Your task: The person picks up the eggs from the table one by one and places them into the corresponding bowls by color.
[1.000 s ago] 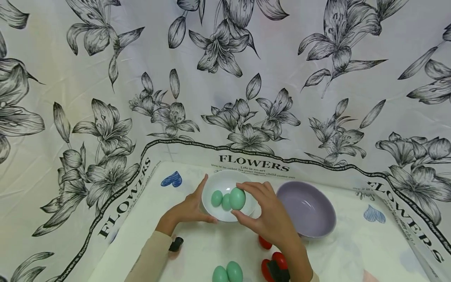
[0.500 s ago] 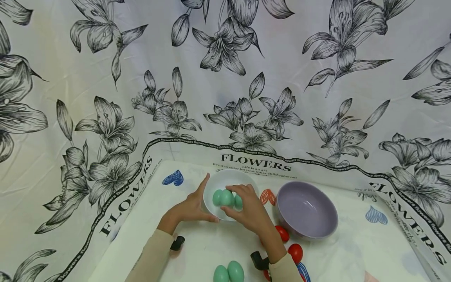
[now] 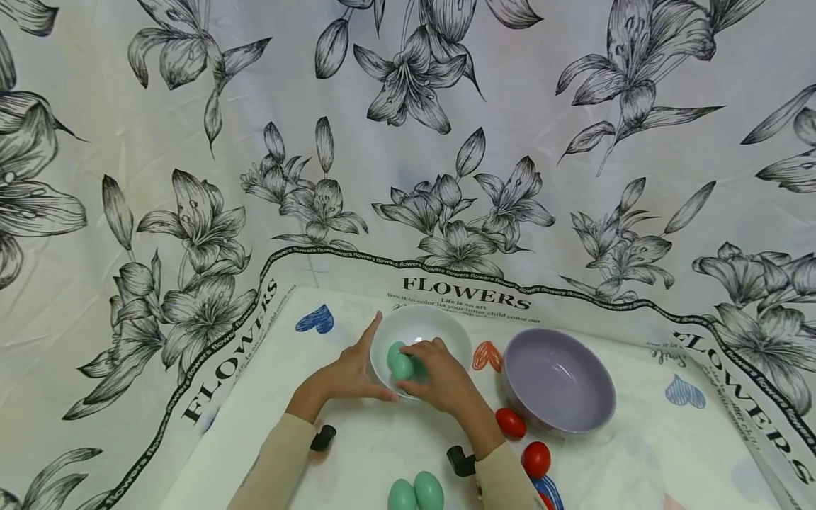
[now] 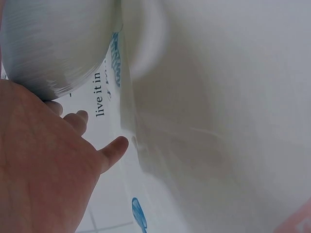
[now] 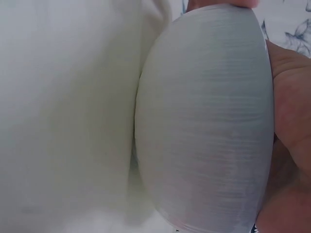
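With fingers and thumb, the left hand grips the round glossy white bowl, presumably to steady it, while the right hand's fingers pinch a smooth mint-green egg inside.

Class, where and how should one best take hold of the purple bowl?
Probably by the right rim, coming from the right and pinching across its wall. The purple bowl stands upright, mouth up, and a red egg lies by its near left side.
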Tool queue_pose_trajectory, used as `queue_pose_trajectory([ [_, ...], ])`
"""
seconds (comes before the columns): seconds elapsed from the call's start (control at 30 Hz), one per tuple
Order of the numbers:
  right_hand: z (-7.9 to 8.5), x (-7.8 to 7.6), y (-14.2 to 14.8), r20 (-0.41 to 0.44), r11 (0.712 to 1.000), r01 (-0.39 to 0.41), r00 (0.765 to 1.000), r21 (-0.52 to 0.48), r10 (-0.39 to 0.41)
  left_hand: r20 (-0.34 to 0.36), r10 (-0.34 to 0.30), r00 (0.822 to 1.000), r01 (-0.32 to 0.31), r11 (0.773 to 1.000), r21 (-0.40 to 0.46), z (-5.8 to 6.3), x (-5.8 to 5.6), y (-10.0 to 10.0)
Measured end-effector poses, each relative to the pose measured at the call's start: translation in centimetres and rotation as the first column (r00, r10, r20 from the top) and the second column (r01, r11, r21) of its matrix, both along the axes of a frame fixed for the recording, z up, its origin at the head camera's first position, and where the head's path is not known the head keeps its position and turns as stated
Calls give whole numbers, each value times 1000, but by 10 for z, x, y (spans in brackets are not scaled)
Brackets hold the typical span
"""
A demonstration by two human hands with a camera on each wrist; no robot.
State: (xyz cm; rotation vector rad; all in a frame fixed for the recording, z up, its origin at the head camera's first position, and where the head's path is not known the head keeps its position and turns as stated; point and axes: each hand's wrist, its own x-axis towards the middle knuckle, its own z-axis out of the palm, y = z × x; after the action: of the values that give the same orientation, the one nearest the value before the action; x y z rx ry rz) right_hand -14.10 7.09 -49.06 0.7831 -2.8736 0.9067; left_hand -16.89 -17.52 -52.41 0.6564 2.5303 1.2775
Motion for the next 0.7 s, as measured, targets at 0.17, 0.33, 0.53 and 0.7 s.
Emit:
queue_pose_trajectory([
  [0.17, 4, -2, -2, 34, 999, -13, 999, 38, 11, 2, 4, 1000, -4, 1000, -9, 1, 0, 0],
  [0.33, 7, -4, -3, 44, 995, -39, 998, 87, 36, 6, 7, 1000, -7, 1000, -14, 3, 1, 0],
  [0.53, 10, -9, -6, 51, 990, -72, 997, 125, 66, 15, -1, 1000, 1, 1000, -10, 5, 2, 0],
  [0.7, 8, -11, -8, 56, 987, -81, 996, 136, 74, 11, -6, 1000, 7, 1000, -11, 6, 2, 0],
])
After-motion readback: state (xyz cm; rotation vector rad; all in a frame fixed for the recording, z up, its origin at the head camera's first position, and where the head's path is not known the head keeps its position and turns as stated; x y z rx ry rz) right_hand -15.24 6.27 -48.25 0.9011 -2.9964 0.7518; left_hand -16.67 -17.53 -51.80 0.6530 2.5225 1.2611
